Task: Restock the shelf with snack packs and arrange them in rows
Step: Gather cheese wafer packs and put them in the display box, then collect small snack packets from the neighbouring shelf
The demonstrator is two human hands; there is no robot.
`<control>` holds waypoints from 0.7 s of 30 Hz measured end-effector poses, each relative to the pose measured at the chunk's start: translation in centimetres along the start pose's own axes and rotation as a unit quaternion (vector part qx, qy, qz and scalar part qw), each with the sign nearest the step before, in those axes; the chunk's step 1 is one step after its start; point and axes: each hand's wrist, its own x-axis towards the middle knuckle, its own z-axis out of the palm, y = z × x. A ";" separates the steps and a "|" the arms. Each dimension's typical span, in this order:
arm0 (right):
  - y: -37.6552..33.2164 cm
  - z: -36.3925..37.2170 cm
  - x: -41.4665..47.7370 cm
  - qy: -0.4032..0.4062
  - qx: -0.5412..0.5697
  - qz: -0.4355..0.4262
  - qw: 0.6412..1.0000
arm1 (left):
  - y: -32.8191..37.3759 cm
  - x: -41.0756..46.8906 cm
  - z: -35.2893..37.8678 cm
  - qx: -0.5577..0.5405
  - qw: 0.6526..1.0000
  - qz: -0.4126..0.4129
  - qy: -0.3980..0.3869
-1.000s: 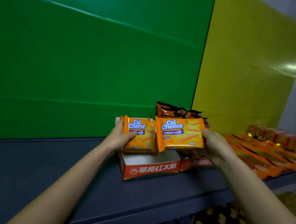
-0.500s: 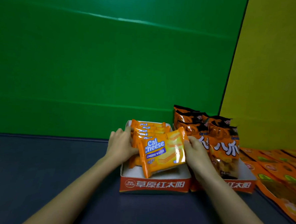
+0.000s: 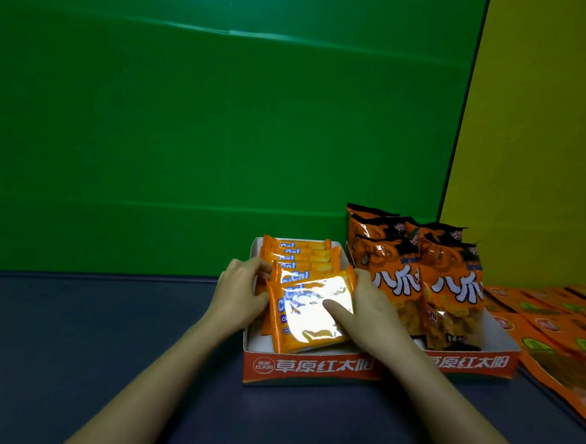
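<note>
A white and orange display tray [image 3: 310, 368] sits on the dark shelf and holds a row of orange Cal Cheese wafer packs [image 3: 298, 253]. The front wafer pack [image 3: 308, 320] leans back in the tray, glare covering its face. My right hand [image 3: 368, 314] grips its right edge with the thumb laid across the front. My left hand [image 3: 241, 292] holds the left side of the front packs, fingers curled behind them.
A second tray [image 3: 475, 363] to the right holds upright orange and black snack bags [image 3: 449, 283]. Flat orange pouches [image 3: 553, 323] lie in rows at the far right. A green backboard and a yellow panel stand behind. Dark shelf surface [image 3: 89, 329] stretches left.
Both hands have lowered the wafer packs into the tray. The front pack has gone from tilted above the tray to resting in it against the row.
</note>
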 end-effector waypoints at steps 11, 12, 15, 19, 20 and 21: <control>-0.2 0.5 -1.3 0.008 -0.198 0.010 0.980 | 0.6 -0.3 -0.2 0.083 0.994 0.018 0.062; -0.2 0.5 -1.4 0.013 -0.205 0.007 0.979 | 0.6 -0.4 -0.5 0.088 0.994 0.022 0.065; -0.7 0.3 -1.8 0.034 -0.197 -0.017 0.980 | 0.8 -1.0 -1.9 0.087 0.992 0.034 0.079; -2.7 0.3 -1.7 0.044 -0.137 -0.116 0.983 | 0.6 -2.6 -4.7 0.170 0.979 0.072 0.091; -3.6 0.6 -1.6 0.038 -0.113 -0.144 0.982 | 0.2 -3.3 -5.5 0.194 0.974 0.072 0.088; -4.5 1.1 -1.5 0.032 -0.093 -0.172 0.980 | -0.3 -4.0 -6.4 0.215 0.971 0.065 0.084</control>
